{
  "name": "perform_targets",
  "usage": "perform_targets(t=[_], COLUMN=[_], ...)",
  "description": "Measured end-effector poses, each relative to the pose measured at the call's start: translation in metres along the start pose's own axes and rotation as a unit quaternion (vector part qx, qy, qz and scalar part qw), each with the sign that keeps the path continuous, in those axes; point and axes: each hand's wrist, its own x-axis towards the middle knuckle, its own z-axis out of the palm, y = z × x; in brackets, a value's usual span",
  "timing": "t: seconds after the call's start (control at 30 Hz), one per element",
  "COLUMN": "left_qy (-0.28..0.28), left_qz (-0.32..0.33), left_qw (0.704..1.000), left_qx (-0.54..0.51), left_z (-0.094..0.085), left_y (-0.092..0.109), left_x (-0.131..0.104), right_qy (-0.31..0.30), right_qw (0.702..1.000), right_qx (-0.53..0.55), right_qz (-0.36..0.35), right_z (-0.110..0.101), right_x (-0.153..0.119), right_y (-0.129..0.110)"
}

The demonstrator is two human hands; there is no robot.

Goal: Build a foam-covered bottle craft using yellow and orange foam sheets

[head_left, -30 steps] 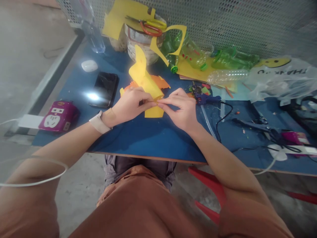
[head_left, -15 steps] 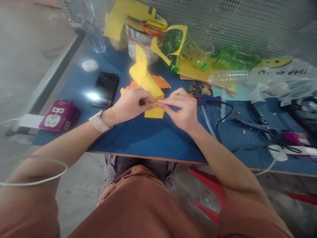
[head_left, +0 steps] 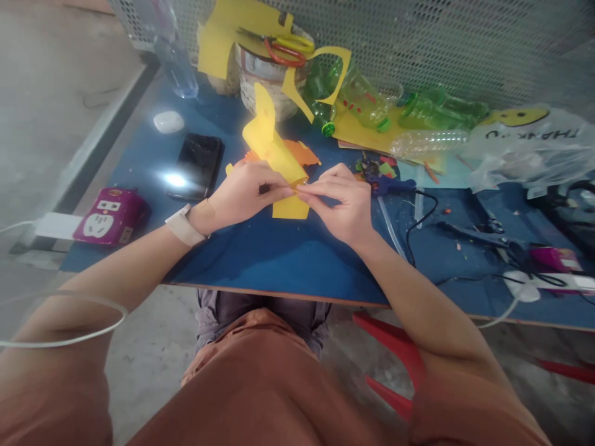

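Nearest to us, a bare blue stretch of the desk [head_left: 279, 254] runs back from its near edge, and beyond it our left hand [head_left: 246, 193] and right hand [head_left: 344, 201] meet, thumb against fingers on each side. We take the grip of both to be clenched on the yellow paper [head_left: 286, 161], pinching it at its near end, though we cannot tell whether some smaller piece is caught there too. The step in hand looks to us like fine shaping or joining at this spot, and we judge that the next move calls for a steady left pinch and light pressure from the right. The yellow paper lies right at the grip: a flat flap shows toward the desk's near edge, while the curled body rises behind our hands, toward the far edge. Just beyond, orange paper [head_left: 302, 150] shows on both sides of that curl; a black phone [head_left: 199, 164] lies toward the desk's left edge, and a blue corded tool [head_left: 393, 184] sits just beside the right hand. Farther off, by the desk's far edge, a pale container [head_left: 264, 73] carries scissors [head_left: 302, 44], and to its right green bottles [head_left: 425, 111] lie before a perforated panel [head_left: 418, 43]
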Motion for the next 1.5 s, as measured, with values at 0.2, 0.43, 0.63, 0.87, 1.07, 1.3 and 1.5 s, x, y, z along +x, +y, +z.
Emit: perform_targets(t=[0.2,0.43,0.63,0.87,1.07,1.3,1.5], left_qy=[0.007,0.007,0.023,0.022,0.025,0.025,0.015], left_qz=[0.001,-0.004,-0.014,-0.005,-0.002,0.002,0.002], left_qw=[1.000,1.000,0.999,1.000,1.000,1.000,1.000], left_qx=[-0.007,-0.020,-0.020,-0.017,-0.010,-0.016,-0.012], left_z=[0.000,-0.001,-0.001,-0.001,0.000,-0.001,0.001], left_y=[0.001,0.005,0.010,0.010,0.008,0.010,0.011], left_x=[-0.001,-0.001,-0.002,-0.002,-0.002,-0.002,-0.002], right_qy=[-0.004,-0.003,0.003,0.016,0.008,0.000,0.013], right_qw=[1.000,1.000,1.000,0.999,0.999,0.999,0.999], right_qx=[0.001,0.018,0.024,0.028,0.022,0.021,0.039], right_qz=[0.016,0.006,0.010,-0.004,0.023,0.046,0.018], right_z=[0.000,-0.001,-0.001,0.000,0.000,0.000,0.001], right_x=[0.001,0.003,0.003,0.002,0.002,0.002,0.002], right_y=[0.000,-0.002,-0.003,-0.002,-0.004,-0.007,-0.004])
